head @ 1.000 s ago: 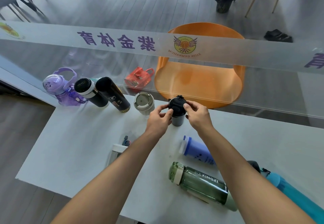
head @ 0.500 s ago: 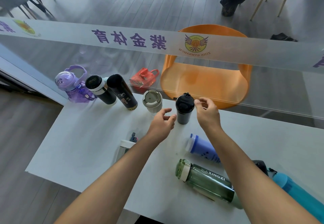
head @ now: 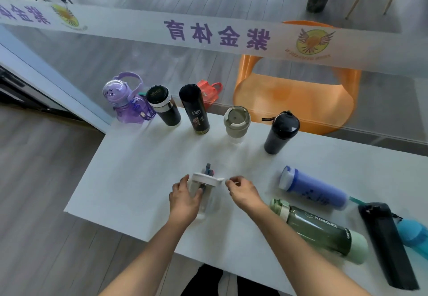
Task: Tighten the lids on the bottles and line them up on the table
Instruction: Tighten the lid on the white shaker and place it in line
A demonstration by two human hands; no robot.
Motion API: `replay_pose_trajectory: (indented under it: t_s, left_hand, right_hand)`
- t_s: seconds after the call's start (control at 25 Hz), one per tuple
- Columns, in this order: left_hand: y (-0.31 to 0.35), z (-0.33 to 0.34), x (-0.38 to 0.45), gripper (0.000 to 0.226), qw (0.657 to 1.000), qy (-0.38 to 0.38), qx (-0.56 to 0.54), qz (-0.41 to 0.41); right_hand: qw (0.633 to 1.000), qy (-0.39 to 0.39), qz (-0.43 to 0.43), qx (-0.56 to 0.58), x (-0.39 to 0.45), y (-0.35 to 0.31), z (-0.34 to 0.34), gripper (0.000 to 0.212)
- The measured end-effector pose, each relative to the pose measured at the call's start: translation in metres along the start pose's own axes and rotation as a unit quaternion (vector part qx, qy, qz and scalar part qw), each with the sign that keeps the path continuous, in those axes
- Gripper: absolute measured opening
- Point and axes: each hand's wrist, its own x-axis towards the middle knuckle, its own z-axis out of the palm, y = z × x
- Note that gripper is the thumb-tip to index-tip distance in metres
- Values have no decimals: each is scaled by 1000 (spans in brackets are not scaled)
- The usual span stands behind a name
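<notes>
Five bottles stand in a row at the table's far edge: a purple bottle point(head: 125, 101), a black flask with a silver band point(head: 163, 108), a tall black flask point(head: 194, 110), a beige cup point(head: 236, 122) and a black bottle with a strap point(head: 280, 133). A clear bottle point(head: 208, 200) with a white lid point(head: 206, 176) lies near the front. My left hand point(head: 185, 200) wraps around its body. My right hand point(head: 243, 191) has its fingertips pinched at the lid's side tab.
Lying on the right of the white table point(head: 139, 168) are a blue bottle point(head: 312, 189), a green bottle point(head: 322, 228), a black flask point(head: 389, 244) and a teal bottle point(head: 414, 235). A glass partition runs behind the table, with an orange chair point(head: 296, 101) beyond it.
Both hands let go of the black strap bottle, now standing in the row, and drew back to the clear bottle. My left hand has closed around it.
</notes>
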Motion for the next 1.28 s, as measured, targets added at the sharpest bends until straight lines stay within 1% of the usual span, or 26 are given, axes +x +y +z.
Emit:
replay_pose_trajectory:
  t_s: [0.08,0.12,0.2,0.32,0.4,0.48,0.52,0.6,0.64,0.72,0.8,0.88,0.92,1.04,1.12,1.28]
  left_hand:
    - [-10,1,8,65,999,-44,-2,0]
    - [-13,2,11,62,999,-50,0,8]
    - [-18,2,12,58,998,-47,-9,29]
    - [-22,1,7,56,997,-50,-37,48]
    - [-22,-4,5,50,994,-54,-82,41]
    - [-16,-12,1,36,988,-51,-138,45]
    - [-12,-16,-2,29,984,-38,-163,57]
    - [-5,-22,-7,18,972,-7,-220,84]
    - [-3,-23,-9,17,965,-10,-247,90]
    - [-2,-23,-15,23,957,-49,-268,95]
    - [-11,-18,-17,28,958,-82,-256,101]
    - [-20,-16,-21,33,956,-102,-255,107]
    - [-23,-15,-22,34,954,-110,-260,105]
    - [-25,-16,-25,35,947,-122,-282,97]
    - [-22,-15,-26,33,946,-125,-281,106]
    - [0,-16,-32,27,948,-110,-267,136]
  right_hand:
    - [998,-18,46,38,10,-1,23,48]
    - [995,-22,76,64,14,-3,32,50]
    - [985,-33,127,112,17,-9,46,50]
    - [976,-29,147,155,13,-15,55,49]
    - [977,-16,127,168,7,-16,52,42]
    - [981,3,87,171,-4,-19,45,30]
    - [981,17,67,179,-8,-19,41,25]
    - [979,48,30,196,-17,-17,37,25]
    - [978,58,12,200,-22,-16,37,25]
    - [980,70,-27,184,-34,-12,37,22]
    - [983,86,-57,153,-42,-5,38,20]
    - [984,101,-66,135,-49,0,40,20]
    - [983,111,-56,135,-51,2,42,19]
    - [975,135,-16,173,-63,6,46,10]
    - [972,146,-20,184,-68,7,45,6]
    - [968,160,-49,185,-78,3,25,9]
